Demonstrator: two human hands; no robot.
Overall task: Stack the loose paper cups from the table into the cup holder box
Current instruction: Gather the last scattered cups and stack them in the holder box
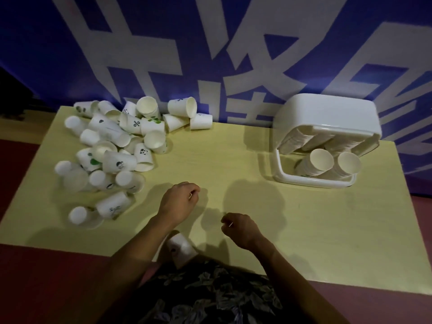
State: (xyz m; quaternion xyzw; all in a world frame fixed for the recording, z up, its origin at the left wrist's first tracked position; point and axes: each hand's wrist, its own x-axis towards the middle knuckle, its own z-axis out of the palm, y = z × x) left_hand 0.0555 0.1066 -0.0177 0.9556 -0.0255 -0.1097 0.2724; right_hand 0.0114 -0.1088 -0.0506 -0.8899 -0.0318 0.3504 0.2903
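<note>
Several stacks of cups are already seen nested inside the cup holder box (327,127) at the right of the table (233,160). A large pile of loose paper cups (112,146) is left at the far left, well apart from it, and 1 cup (181,250) lies by the near edge. Most work is judged undone. The left hand (178,199) and right hand (240,228) are curled, with nothing held by the fingers.

Worktop (233,160): pale yellow. Paper cups (112,148) at its far left corner: white, several with small green or black printed motifs, one a black percent sign. Cup holder box (327,113) near the far right corner: white. Backdrop (210,43): blue with large white characters. Garment (210,295) at the near edge: dark with pale floral print
</note>
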